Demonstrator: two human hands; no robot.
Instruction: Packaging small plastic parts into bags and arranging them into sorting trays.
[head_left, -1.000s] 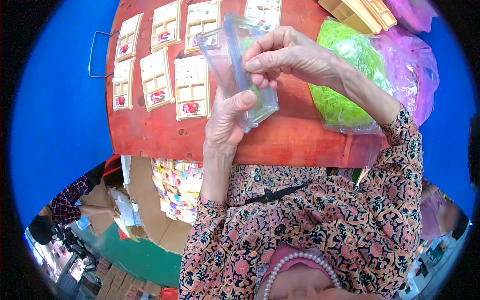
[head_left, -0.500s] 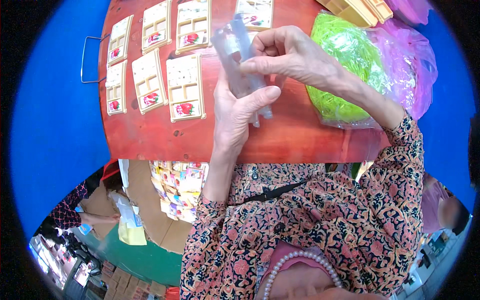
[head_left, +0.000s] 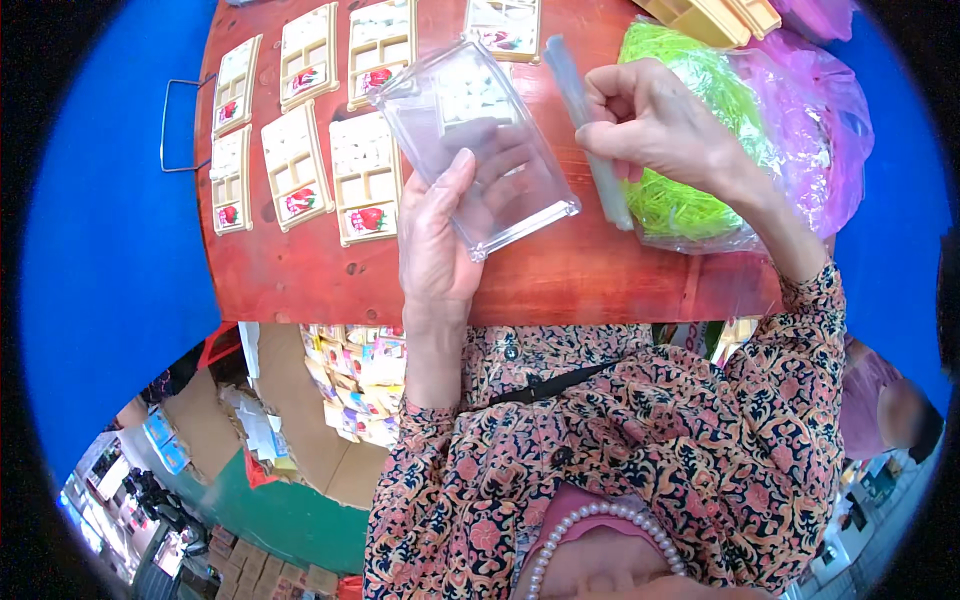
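My left hand [head_left: 436, 232] grips a clear plastic lid [head_left: 535, 200] by its lower left side, thumb on top and fingers showing through it. To the right, my right hand [head_left: 668, 122] pinches another clear plastic lid [head_left: 606, 192], turned edge-on. The two lids are apart, both held above the red table [head_left: 390, 285]. Beyond and left of my hands lie several cream compartment trays [head_left: 368, 178], each with white pieces at one end and a strawberry-printed card at the other. One tray [head_left: 505, 28] is partly hidden behind the left-hand lid.
A clear bag of bright green shredded filler [head_left: 690, 205] lies at the right beside a pink plastic bag [head_left: 815, 140]. Stacked cream trays [head_left: 715, 20] stand at the far right. Below the table edge, an open cardboard box [head_left: 290, 420] sits near many small colourful packets [head_left: 360, 375].
The lids, held together before, are now separated. My right hand has moved right with one; my left hand has turned the other flat. At the lower left, another person's arm has mostly withdrawn.
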